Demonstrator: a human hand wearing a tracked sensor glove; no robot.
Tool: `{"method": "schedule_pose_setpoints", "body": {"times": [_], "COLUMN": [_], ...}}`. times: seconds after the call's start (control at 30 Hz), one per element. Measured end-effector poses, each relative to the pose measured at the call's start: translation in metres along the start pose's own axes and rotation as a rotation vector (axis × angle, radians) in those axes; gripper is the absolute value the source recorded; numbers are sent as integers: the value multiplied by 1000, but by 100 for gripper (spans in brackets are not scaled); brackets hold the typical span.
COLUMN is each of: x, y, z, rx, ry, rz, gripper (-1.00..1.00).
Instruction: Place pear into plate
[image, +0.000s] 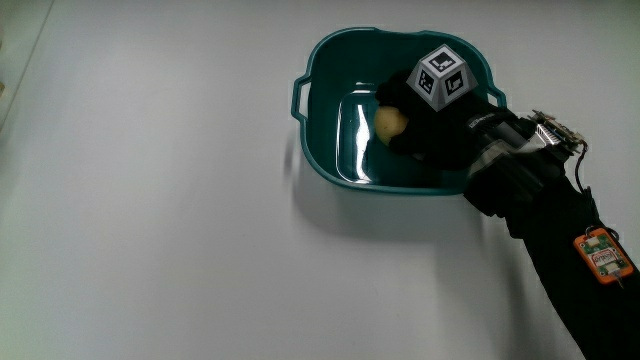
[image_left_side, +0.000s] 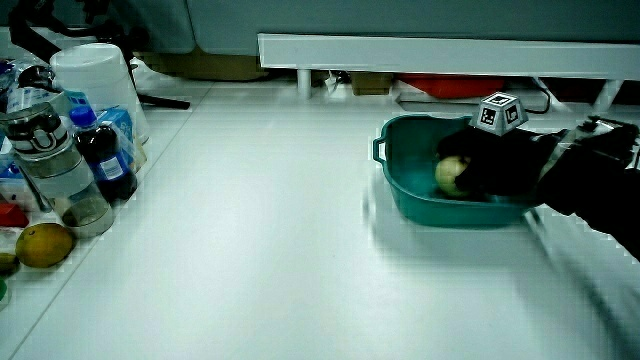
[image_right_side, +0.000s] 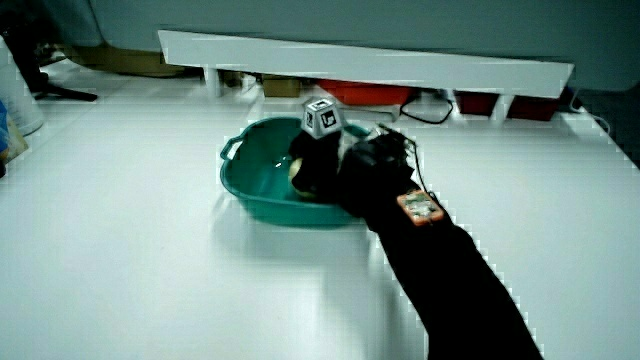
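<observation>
1. the hand (image: 435, 120) was down inside the teal plate (image: 325, 150), fingers curled round the pear (image: 391, 122).
2. the pear sat just ahead of the fingertips, low over the plate's floor; whether it rested there was unclear.

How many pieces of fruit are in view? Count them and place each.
2. The pear sits in the teal basin, held by the hand; a yellowish fruit lies beside the bottles. More may be hidden.
</observation>
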Motion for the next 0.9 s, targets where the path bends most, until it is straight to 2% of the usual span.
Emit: {"method": "schedule_pose_setpoints", "body": {"times": [0.03, 0.1, 0.23, 0.37, 0.57, 0.9], "x": [1, 0, 2, 5, 9, 10], "y": [1, 0, 1, 0, -3, -8], "z": [-2, 0, -1, -2, 4, 12], "rx": [-17, -6, -27, -44, -19, 1], "ry": [2, -2, -16, -1, 28, 37], "rz": [3, 0, -7, -12, -11, -4], "gripper": [-34, -39, -49, -59, -73, -98]}}
